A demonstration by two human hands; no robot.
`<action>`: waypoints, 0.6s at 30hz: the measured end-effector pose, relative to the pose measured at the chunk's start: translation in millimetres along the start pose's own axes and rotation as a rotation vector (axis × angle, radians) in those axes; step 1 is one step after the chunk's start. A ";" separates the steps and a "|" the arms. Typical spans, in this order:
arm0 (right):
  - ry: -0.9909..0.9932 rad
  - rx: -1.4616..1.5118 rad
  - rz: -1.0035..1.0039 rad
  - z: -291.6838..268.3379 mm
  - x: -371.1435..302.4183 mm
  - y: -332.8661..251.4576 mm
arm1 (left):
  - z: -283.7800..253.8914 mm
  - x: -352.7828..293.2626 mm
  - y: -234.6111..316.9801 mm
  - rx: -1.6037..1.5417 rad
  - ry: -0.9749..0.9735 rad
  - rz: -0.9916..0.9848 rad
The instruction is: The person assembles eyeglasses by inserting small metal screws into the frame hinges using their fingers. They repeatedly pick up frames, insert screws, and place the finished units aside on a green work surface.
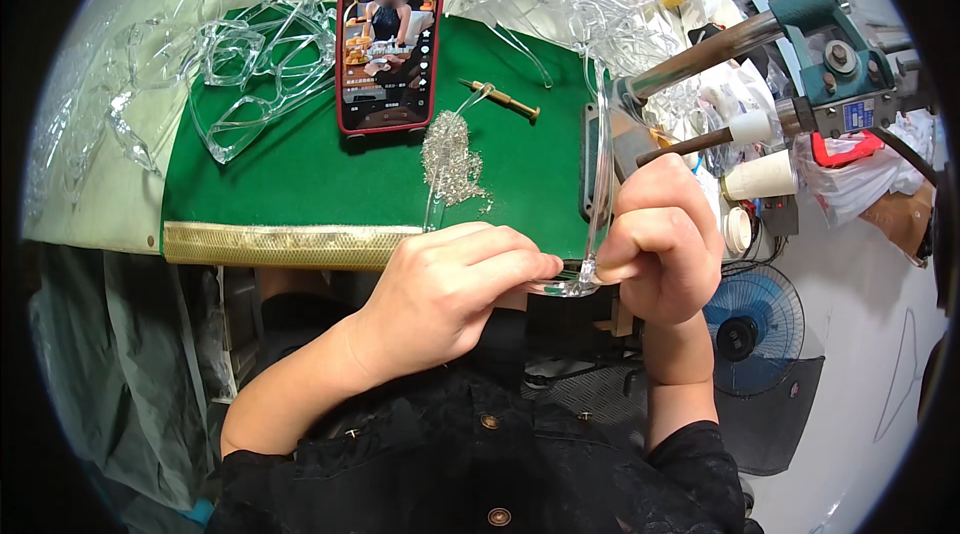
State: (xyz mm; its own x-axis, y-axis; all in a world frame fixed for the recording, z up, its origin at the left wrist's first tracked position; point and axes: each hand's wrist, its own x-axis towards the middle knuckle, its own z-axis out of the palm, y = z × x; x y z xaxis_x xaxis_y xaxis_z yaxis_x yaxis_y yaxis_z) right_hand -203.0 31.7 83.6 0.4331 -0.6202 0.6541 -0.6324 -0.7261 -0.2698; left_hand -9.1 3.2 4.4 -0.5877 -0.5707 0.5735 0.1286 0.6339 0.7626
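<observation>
Plastic eyeglass frame (572,288), clear and glossy, held between both hands at the near edge of the green tabletop (290,199), right of centre; clamped at its right corner by the thumb and curled fingers of the bare right hand (665,244); gripped along its front by the drawn-together fingers of the bare left hand (450,279), thumb hidden from view; right temple pointing toward the far side.

Beyond the left hand, a loose heap of tiny silvery metal pieces (455,166); just past it, a slender brass-coloured tool (505,102); to the left, a red-cased phone (393,34) with its screen lit; farther left, a tangle of clear plastic frames (270,74); at the far right, a teal and steel machine (835,44) above a pale paper cup (760,177).
</observation>
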 end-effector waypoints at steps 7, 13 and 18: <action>0.014 0.027 0.032 0.7 -2.3 -0.1 | -0.9 -1.6 1.0 0.037 -0.011 -0.026; 0.036 0.035 0.043 1.7 -5.9 -0.9 | -0.8 -1.1 2.7 0.020 -0.013 -0.021; 0.065 0.056 0.006 3.1 -8.3 1.7 | 1.4 -2.6 2.5 -0.008 -0.001 -0.016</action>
State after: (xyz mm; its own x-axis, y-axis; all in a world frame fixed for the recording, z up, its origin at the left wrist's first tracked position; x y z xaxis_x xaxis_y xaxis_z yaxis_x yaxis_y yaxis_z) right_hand -205.6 34.7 75.5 0.3860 -0.6054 0.6960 -0.5972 -0.7391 -0.3116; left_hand -8.4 7.0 4.4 -0.5905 -0.5806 0.5606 0.1251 0.6204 0.7743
